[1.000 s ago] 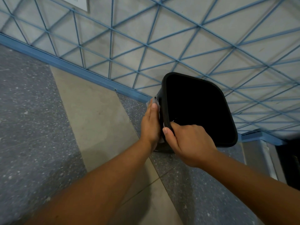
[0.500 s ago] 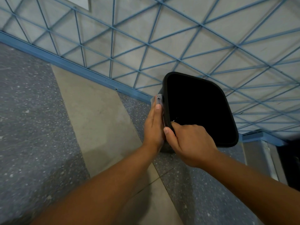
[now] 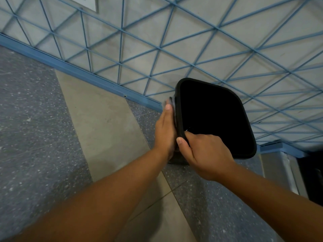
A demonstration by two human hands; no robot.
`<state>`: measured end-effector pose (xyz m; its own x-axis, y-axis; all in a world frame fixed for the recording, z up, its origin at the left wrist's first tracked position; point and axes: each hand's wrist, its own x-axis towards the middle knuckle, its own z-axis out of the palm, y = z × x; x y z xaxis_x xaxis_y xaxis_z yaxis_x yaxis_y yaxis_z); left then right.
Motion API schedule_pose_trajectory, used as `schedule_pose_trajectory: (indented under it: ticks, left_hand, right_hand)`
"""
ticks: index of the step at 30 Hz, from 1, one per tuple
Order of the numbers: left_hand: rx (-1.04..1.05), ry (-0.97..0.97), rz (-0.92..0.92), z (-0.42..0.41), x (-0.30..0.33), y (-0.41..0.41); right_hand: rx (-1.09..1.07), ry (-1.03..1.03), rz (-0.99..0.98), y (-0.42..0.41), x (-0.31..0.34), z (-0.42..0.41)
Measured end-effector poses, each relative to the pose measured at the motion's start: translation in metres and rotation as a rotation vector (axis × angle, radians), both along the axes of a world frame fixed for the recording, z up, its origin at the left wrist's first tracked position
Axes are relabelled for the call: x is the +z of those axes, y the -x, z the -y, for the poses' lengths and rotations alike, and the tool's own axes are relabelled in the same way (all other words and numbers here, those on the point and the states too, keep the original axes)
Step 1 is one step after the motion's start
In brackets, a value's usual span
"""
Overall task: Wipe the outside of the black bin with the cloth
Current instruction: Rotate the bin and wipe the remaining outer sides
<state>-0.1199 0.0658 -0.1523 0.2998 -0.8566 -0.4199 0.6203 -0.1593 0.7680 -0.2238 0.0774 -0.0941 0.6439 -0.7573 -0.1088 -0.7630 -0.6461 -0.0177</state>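
Note:
The black bin (image 3: 215, 117) stands on the floor against the wall, its dark opening facing me. My right hand (image 3: 204, 152) grips the bin's near rim, thumb outside and fingers curled over the edge. My left hand (image 3: 165, 131) lies flat with straight fingers against the bin's left outer side, pressing a grey cloth (image 3: 171, 101) onto it. Only a small edge of the cloth shows past my fingertips; the rest is hidden under the hand.
A grey wall with a blue triangle pattern (image 3: 157, 49) and a blue skirting (image 3: 78, 74) runs behind the bin. The floor has speckled grey (image 3: 35, 128) and beige (image 3: 104, 128) tiles. A metal-edged dark object (image 3: 288, 172) stands to the right of the bin.
My left hand has slid with the cloth along the bin's left side, away from me toward the wall. The right hand keeps its grip on the rim.

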Motion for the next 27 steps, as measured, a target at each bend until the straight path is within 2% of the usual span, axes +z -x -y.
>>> schedule_pose_trajectory:
  ticks: [3, 5, 9, 12, 14, 18, 22, 24, 27]
  left_hand:
    - [-0.008, 0.051, -0.017, -0.015, -0.007, 0.011]
    - [-0.049, 0.013, 0.009, -0.017, -0.017, 0.007]
    - [0.005, -0.002, -0.091, -0.01, -0.01, 0.007]
    - [-0.002, 0.034, -0.049, -0.021, -0.009, 0.014]
    - [-0.049, -0.025, 0.012, -0.023, -0.013, 0.01]
    - [-0.01, -0.065, -0.088, -0.003, -0.007, 0.0]
    - [0.007, 0.021, -0.084, -0.009, -0.006, 0.007]
    - [-0.049, -0.011, -0.052, -0.013, -0.014, 0.004]
    - [-0.036, -0.054, -0.104, -0.003, -0.018, -0.004]
  right_hand:
    - [0.007, -0.014, 0.002, 0.001, 0.0, -0.001]
    - [0.017, -0.019, 0.008, 0.002, 0.0, -0.001]
    - [0.019, 0.02, 0.008, 0.003, -0.003, 0.0]
    - [0.032, 0.03, 0.007, 0.003, -0.004, 0.0]
    - [0.029, 0.027, 0.012, 0.003, -0.004, 0.0]
    - [0.033, 0.04, 0.038, 0.001, -0.004, 0.001]
    - [0.032, 0.024, 0.041, 0.001, -0.004, 0.001]
    - [0.031, 0.016, 0.038, 0.002, -0.004, 0.001]
    - [0.02, 0.017, 0.026, 0.001, -0.004, 0.001]
